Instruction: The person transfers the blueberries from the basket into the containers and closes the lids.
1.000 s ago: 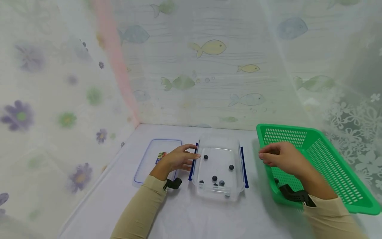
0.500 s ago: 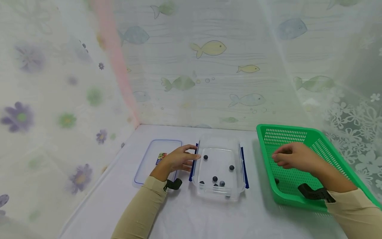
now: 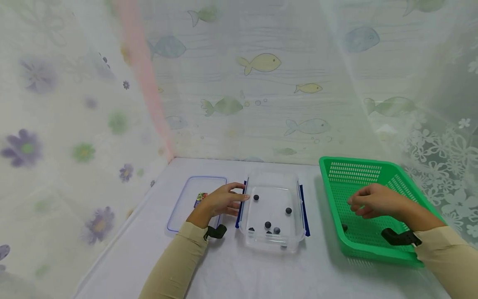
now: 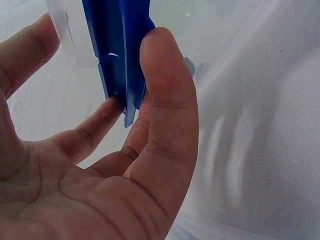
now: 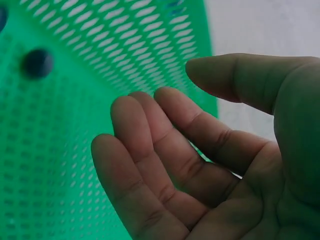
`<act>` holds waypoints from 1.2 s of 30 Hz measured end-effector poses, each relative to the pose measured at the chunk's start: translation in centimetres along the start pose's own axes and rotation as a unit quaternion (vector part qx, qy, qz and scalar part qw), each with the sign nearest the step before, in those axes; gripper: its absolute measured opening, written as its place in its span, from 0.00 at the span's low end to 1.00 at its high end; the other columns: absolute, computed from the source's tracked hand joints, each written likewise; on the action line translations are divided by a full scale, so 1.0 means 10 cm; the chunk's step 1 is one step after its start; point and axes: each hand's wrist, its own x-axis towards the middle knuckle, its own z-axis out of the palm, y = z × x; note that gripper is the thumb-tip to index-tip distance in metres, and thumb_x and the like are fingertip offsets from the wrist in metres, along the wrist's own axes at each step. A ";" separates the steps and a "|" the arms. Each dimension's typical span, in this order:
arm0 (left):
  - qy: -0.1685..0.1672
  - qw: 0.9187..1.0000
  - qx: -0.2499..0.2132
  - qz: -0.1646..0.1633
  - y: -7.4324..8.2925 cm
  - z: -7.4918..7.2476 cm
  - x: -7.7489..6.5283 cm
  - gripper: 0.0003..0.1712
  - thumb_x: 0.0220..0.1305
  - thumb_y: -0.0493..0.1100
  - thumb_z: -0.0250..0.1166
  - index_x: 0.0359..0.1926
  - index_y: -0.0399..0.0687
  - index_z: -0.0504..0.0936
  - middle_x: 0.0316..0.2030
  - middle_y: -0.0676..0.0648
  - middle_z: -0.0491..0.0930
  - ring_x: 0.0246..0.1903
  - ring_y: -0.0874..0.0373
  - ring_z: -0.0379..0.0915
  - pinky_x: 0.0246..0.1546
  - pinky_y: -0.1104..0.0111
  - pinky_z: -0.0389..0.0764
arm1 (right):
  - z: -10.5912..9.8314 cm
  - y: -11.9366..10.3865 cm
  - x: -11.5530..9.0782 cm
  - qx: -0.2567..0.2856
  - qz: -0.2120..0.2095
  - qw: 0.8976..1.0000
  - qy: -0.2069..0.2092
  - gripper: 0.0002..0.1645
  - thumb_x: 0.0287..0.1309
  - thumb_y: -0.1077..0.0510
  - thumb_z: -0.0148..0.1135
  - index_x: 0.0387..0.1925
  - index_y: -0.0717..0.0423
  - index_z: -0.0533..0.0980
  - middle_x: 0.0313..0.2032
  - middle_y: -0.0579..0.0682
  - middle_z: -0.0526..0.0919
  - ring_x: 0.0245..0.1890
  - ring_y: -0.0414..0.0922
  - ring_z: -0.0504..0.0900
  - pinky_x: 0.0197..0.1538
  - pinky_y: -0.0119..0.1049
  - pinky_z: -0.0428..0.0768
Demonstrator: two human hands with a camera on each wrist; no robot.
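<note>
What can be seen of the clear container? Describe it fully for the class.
The clear container looks like see-through plastic: rectangular, with rounded corners, transparent walls and a long blue flap on each side. It stands upright and uncovered on the white cloth, between a blue-edged lid on its left and a green basket on its right. Several small dark balls lie scattered inside. The left hand holds its left side, fingers at the blue flap there.
</note>
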 end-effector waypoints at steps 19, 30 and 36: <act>-0.003 1.000 0.006 0.002 0.01 -0.01 -0.02 0.44 0.61 0.56 0.77 0.74 0.55 0.68 0.63 0.37 0.75 0.49 0.44 0.86 0.47 0.54 0.89 | -0.01 0.34 0.15 0.029 0.058 0.996 -0.058 0.29 0.75 0.52 0.58 0.62 0.73 0.74 0.49 0.60 0.83 0.45 0.50 0.86 0.48 0.48 0.88; -0.001 1.000 0.006 -0.004 0.03 -0.01 -0.02 0.46 0.60 0.56 0.77 0.75 0.54 0.67 0.62 0.38 0.75 0.48 0.46 0.86 0.46 0.55 0.89 | 0.05 0.41 0.16 0.027 0.071 0.995 -0.072 0.26 0.74 0.51 0.59 0.60 0.68 0.77 0.49 0.59 0.82 0.43 0.51 0.87 0.46 0.48 0.88; 0.001 1.000 0.013 -0.004 0.02 -0.02 -0.02 0.46 0.61 0.57 0.77 0.74 0.54 0.67 0.59 0.37 0.79 0.49 0.46 0.86 0.47 0.55 0.89 | 0.10 0.38 0.18 0.036 0.075 0.994 -0.076 0.23 0.73 0.53 0.60 0.58 0.67 0.79 0.46 0.61 0.82 0.43 0.52 0.87 0.45 0.48 0.89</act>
